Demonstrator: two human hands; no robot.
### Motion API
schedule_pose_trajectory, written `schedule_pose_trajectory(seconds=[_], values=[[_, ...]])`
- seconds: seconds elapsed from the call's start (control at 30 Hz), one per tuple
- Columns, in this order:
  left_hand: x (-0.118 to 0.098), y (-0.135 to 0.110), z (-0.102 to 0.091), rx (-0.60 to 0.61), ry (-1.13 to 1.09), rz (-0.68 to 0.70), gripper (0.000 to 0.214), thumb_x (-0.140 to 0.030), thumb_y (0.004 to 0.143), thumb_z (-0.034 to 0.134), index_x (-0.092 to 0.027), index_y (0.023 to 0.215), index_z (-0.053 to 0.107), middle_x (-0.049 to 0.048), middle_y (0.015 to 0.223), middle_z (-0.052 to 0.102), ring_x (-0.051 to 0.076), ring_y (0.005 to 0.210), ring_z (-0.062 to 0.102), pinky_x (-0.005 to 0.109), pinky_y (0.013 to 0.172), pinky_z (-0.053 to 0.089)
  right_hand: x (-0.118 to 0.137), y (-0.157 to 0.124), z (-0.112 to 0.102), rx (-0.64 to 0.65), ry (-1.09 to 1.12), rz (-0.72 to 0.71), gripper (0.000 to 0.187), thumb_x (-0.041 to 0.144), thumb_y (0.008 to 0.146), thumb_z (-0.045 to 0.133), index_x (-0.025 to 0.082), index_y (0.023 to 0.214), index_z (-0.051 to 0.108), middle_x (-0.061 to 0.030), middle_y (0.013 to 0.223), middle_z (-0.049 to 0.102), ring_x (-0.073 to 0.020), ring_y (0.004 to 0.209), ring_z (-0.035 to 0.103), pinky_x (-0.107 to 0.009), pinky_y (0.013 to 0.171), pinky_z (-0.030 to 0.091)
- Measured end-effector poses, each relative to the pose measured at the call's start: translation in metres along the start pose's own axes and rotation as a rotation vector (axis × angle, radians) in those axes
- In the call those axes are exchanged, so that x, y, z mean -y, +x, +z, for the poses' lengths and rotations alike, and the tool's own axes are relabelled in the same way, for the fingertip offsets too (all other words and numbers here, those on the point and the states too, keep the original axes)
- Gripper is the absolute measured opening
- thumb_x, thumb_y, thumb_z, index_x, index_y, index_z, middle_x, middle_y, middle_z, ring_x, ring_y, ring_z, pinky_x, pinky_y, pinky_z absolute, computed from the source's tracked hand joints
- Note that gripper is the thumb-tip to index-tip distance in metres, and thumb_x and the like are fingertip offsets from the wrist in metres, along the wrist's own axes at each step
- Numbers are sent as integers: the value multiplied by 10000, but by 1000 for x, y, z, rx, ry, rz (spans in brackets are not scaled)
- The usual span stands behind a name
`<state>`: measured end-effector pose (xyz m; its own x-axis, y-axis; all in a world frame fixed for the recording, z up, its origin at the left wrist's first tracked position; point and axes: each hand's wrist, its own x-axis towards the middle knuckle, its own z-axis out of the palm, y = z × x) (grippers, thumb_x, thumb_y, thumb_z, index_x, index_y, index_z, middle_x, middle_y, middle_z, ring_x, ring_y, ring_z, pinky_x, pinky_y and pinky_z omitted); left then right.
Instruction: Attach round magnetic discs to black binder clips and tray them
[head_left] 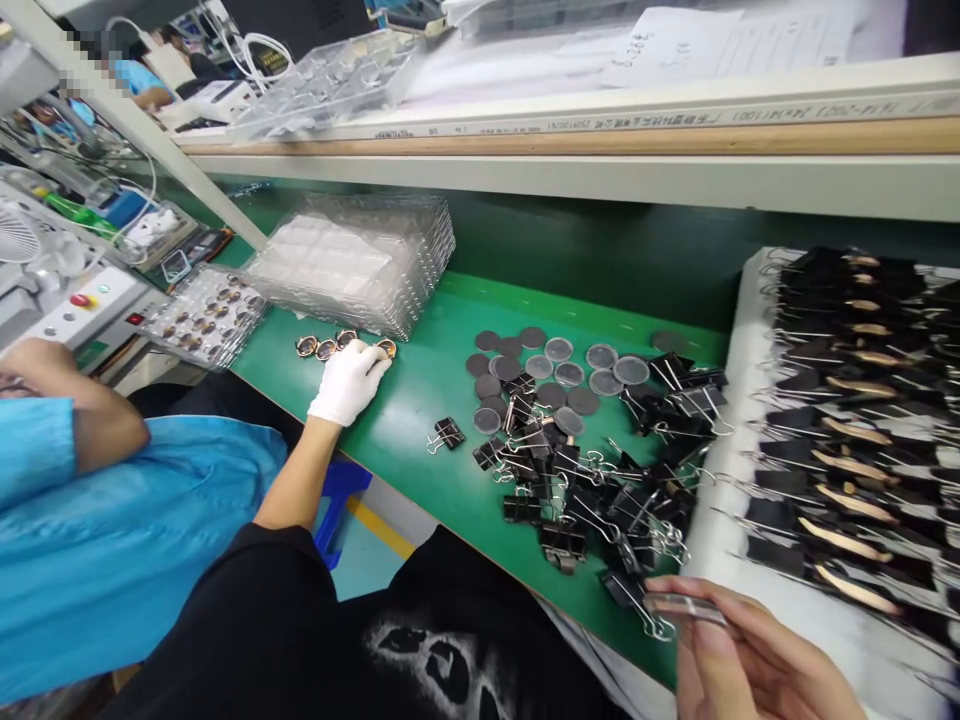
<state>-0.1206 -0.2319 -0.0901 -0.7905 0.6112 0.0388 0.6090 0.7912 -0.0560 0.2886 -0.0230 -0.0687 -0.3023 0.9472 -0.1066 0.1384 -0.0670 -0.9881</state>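
Observation:
My left hand (pixel 349 383), in a white glove, reaches over the green table with its fingers curled. Its fingertips grip a gold-rimmed round watch case (pixel 386 348), partly covered by the glove. Just left of it sit several similar watch cases (pixel 306 346). At the lower right, my bare right hand (pixel 757 650) pinches a thin round disc (pixel 686 606), seen nearly edge-on, between thumb and fingers. Below and beside that disc is a heap of black binder clips (pixel 570 470). Grey and clear-looking round discs (pixel 551 395) lie scattered behind the clips.
A white rack (pixel 724 560) bearing rows of black clips on gold-coloured pieces stands right. Stacked clear plastic trays (pixel 360 260) are at the back, beside a tray of round parts (pixel 202 318). A shelf (pixel 570 185) overhangs the table. A person in blue (pixel 180 500) sits left.

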Motion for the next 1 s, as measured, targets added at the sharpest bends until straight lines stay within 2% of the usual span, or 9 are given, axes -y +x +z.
schedule_pose_trajectory(seconds=[0.13,0.23,0.3,0.37,0.47,0.6,0.7,0.87,1.0], values=[[-14,-5,-3,-52,-22,37,312,-366,1018,490,-149,1008,713,152,1023,663,303,982,638,417,902,476,-2,5,-2,50,-13,14,299,304,799,885,257,1084,805,-112,937,815,-283,754,798,-388,653,712],[-48,-17,-24,-171,-230,133,230,-298,1019,490,-159,951,661,125,996,659,251,961,640,387,894,504,4,12,9,127,42,-61,279,212,839,848,211,1112,789,-94,1035,818,-240,873,810,-338,807,706],[-82,-25,-46,-187,-487,316,156,-249,1014,526,-194,907,626,57,924,646,186,888,640,328,840,517,15,20,21,185,63,-157,255,140,864,809,231,1102,791,-65,1066,814,-215,934,801,-320,853,688],[-119,-32,-68,-95,-628,635,132,-190,1010,547,-202,903,623,26,880,652,155,854,639,295,790,509,27,30,32,203,52,-299,315,64,861,783,267,1102,799,-30,1057,812,-191,955,784,-313,856,668],[-166,-34,-92,-199,-497,1026,132,-166,981,597,-212,877,664,-3,770,643,155,724,585,327,697,436,40,41,42,199,17,-531,447,-28,830,759,294,1137,802,-13,1081,809,-195,965,767,-363,879,648],[-197,-27,-101,-428,-293,1260,182,-144,936,560,-213,846,702,-3,668,619,154,607,525,357,588,307,41,45,39,289,-91,-715,533,-71,828,714,278,1227,775,-55,1226,778,-223,1027,760,-406,869,653],[-205,-20,-99,-428,-249,1363,204,-168,922,534,-239,884,722,12,681,639,150,610,559,350,548,300,33,44,32,311,-125,-775,565,-38,835,696,271,1306,736,-85,1292,754,-280,1106,727,-501,893,638],[-217,-17,-95,-243,-292,1495,158,-181,909,577,-264,927,709,0,679,605,122,537,523,310,445,276,24,41,25,236,-100,-544,269,78,873,746,280,1046,788,-67,1133,786,-272,1066,704,-495,906,624],[-226,-18,-94,-240,-323,1590,126,-156,896,618,-253,935,689,-12,696,600,105,531,513,295,433,281,25,45,24,361,131,-112,398,209,916,758,257,1305,685,-87,1149,775,-203,943,779,-298,741,680]])
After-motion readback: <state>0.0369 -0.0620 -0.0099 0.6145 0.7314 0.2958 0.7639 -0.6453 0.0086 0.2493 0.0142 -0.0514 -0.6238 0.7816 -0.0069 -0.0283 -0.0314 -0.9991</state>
